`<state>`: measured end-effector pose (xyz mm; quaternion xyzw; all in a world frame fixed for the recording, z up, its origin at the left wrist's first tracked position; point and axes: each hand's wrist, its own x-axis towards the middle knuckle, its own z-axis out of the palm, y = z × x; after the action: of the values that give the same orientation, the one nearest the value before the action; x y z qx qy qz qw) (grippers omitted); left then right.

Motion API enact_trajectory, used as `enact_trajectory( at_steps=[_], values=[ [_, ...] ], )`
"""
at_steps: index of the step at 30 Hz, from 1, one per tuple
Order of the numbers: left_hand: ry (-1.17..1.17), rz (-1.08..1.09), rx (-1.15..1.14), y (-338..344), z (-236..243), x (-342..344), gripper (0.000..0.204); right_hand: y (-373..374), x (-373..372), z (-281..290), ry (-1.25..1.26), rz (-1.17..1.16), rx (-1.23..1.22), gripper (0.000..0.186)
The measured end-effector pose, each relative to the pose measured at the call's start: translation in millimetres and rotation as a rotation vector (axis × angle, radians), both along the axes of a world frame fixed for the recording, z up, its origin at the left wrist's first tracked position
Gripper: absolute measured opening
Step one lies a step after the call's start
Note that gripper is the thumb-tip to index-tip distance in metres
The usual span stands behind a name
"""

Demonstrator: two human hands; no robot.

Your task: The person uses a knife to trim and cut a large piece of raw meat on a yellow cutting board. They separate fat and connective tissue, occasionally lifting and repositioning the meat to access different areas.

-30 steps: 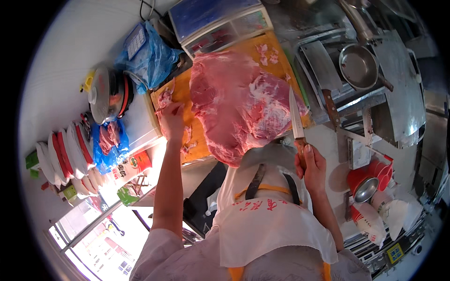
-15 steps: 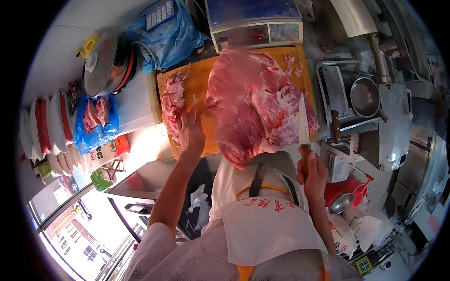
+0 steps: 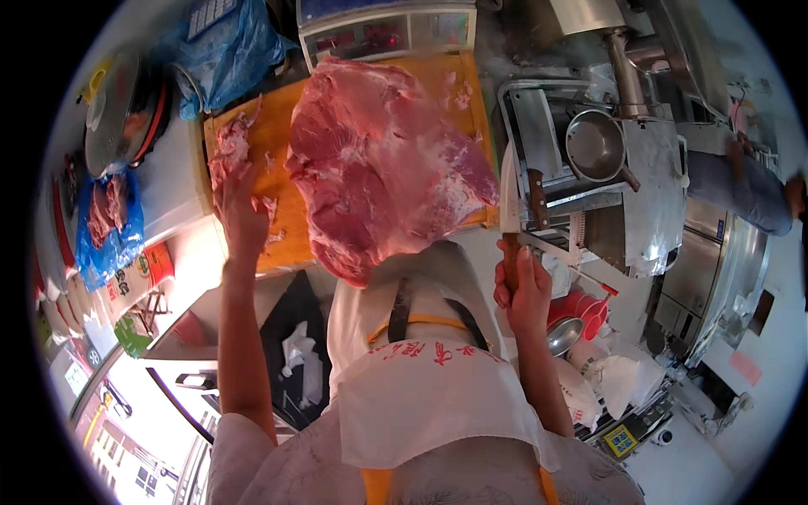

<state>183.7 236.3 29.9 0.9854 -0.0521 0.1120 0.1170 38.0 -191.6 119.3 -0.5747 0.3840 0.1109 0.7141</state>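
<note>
A large slab of raw meat (image 3: 370,160) covers much of the wooden cutting board (image 3: 282,101). Along the board's left side lies a strip of pale meat trimmings (image 3: 230,145). My left hand (image 3: 242,215) is over the lower part of that strip, its fingers bent around the trimmings and partly hidden. Small scraps (image 3: 268,204) lie just right of this hand. My right hand (image 3: 526,282) is closed around the wooden handle of a knife (image 3: 508,198). Its blade points away from me, upright in the view, beside the board's right edge and apart from the meat.
A scale (image 3: 387,38) stands behind the board. To the right, a metal tray (image 3: 505,109) holds a cleaver (image 3: 536,135) and a steel pot (image 3: 596,145). Meat on a blue bag (image 3: 105,210) lies left, near a lidded pan (image 3: 118,118). Another person's sleeve (image 3: 741,189) shows far right.
The whole view has shifted, so the board and meat appear further left. My left hand has moved left onto the trimmings. Another person has come into view at right; the knife stays in my right hand.
</note>
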Motion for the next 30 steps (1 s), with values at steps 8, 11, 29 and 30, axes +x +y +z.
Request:
enact_trajectory(
  at_steps=[8,11,29,30],
  values=[
    [-0.106,0.130,-0.022,-79.9,39.5,-26.7,0.043,-44.0,15.7,-25.2,-0.006,0.367,-0.060,0.035],
    [-0.031,0.107,-0.241,-152.0,53.0,-42.1,0.036,-61.3,26.8,-50.1,-0.055,0.577,-0.232,0.031],
    [0.140,-0.011,-0.522,-342.9,0.9,-88.5,0.065,-98.2,73.5,-66.5,-0.422,0.840,-0.688,0.020],
    [0.155,-0.013,-0.528,-340.0,2.8,-88.7,0.065,-99.1,76.1,-64.0,-0.395,0.842,-0.672,0.020]
  ],
)
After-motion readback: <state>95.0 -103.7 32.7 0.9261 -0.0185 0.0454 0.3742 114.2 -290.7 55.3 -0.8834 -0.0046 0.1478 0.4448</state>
